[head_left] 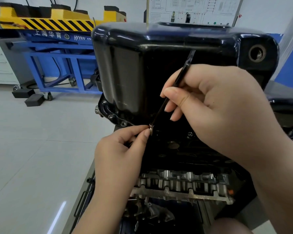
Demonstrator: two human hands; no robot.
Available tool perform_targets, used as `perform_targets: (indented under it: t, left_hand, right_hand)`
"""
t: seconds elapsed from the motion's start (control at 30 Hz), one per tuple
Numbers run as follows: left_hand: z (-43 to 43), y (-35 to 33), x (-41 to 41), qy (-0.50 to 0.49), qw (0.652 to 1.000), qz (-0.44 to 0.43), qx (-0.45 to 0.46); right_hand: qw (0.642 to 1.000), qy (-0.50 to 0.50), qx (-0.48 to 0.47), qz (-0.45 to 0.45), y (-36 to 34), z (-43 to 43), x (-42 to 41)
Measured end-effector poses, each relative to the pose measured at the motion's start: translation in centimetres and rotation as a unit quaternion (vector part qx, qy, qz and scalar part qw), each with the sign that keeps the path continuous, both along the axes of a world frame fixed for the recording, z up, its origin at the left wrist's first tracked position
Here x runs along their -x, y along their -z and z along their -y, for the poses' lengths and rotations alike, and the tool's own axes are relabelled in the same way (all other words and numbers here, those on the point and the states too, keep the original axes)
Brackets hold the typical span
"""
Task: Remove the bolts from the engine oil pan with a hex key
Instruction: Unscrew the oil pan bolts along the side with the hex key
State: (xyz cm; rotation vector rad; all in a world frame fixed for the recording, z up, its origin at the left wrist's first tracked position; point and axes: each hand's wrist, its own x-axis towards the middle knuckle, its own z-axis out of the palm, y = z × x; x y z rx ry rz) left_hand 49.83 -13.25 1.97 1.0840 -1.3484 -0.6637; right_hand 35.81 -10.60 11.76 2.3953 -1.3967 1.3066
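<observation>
Pinching the small, probably oily bolt is your left hand; your right hand grips the stiff hex key just above.

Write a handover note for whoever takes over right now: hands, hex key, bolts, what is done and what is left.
Right hand grips the hex key, tilted, tip in the head of a bolt.
Left hand pinches that bolt at the foot of the oil pan.
Done: this bolt looks loose; whether it is fully out, cannot tell.
To do: lift it away, then check the fasteners on the pan's left edge; bolts or empty holes, unclear.
</observation>
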Motion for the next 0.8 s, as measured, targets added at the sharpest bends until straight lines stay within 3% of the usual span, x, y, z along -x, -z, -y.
perform_targets:
  t: [0.37,0.57,0.8]
  left_hand:
    - [0.0,-0.2,-0.1,0.033,0.999,-0.007,-0.025]
    - [-0.1,-0.3,0.4,-0.008,0.999,0.031,-0.001]
    - [0.0,-0.3,0.9,-0.04,0.996,0.078,0.027]
  right_hand:
    - [0.999,-0.032,0.01,0.016,0.2,0.1,0.0]
    - [0.998,-0.034,0.03,0.033,0.9,0.0,-0.1]
    - [0.976,-0.098,-0.021,0.194,2.7,0.2,-1.1]
